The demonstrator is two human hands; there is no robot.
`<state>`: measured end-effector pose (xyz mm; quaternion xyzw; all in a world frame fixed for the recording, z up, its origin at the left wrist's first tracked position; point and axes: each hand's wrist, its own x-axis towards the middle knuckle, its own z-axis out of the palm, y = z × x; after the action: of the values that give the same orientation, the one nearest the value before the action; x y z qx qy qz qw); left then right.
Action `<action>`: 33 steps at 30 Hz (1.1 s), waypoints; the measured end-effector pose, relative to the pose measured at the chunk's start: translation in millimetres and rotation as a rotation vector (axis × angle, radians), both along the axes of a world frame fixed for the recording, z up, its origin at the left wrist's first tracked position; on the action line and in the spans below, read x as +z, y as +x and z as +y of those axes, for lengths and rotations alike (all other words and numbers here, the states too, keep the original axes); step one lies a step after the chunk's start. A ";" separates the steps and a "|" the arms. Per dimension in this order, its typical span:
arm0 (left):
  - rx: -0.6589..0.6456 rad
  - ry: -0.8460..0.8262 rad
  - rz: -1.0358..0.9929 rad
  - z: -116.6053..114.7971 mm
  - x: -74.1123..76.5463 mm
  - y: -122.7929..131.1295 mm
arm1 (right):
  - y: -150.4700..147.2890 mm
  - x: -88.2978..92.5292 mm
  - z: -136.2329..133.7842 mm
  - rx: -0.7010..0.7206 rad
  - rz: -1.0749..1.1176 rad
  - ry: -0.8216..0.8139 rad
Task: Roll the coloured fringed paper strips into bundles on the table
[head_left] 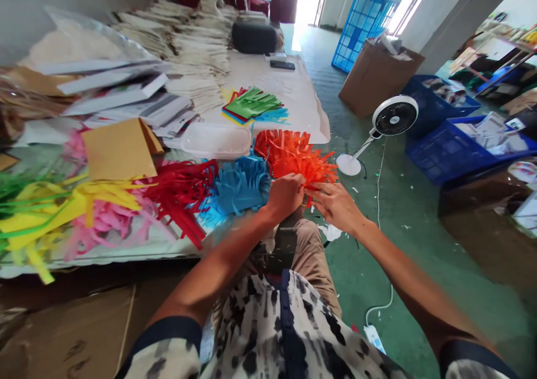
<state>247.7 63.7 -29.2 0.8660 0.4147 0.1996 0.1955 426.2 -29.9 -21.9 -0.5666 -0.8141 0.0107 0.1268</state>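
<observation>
At the table's right end, my left hand (287, 193) is closed on the gathered lower end of an orange fringed paper tassel (296, 155), its strips fanning out away from me. My right hand (339, 206) pinches the same end from the right, fingertips close to the left hand; what exactly lies between them is partly hidden. Just left of the left hand lies a blue fringed paper bundle (241, 183), then a dark red one (180, 191). Beyond them rest flat fringed sheets, green on top (255, 103), and a translucent plastic tray (216, 141).
Yellow strips (104, 191), pink strips (104, 228) and a tan envelope (119, 149) cover the table's left. Stacks of pale sheets (197, 48) stand behind. On the floor to the right are a white fan (394, 116), its cable, a power strip (373, 337) and blue crates (444, 149).
</observation>
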 end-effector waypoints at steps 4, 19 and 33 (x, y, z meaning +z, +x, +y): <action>0.058 0.046 -0.100 8.5 3.6 -4.1 | -3.6 13.8 -1.2 -0.042 -0.015 -0.001; -0.029 0.018 -0.250 35.2 29.5 -161.3 | -100.2 -2.2 36.1 0.129 -0.015 0.237; -0.082 0.304 0.121 -5.0 -19.9 -207.9 | -143.1 -25.8 60.4 0.185 -0.087 0.195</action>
<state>39.8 58.7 -49.1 0.9123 0.3549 0.1994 0.0447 283.1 30.5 -47.7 -0.4739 -0.8649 -0.0813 0.1441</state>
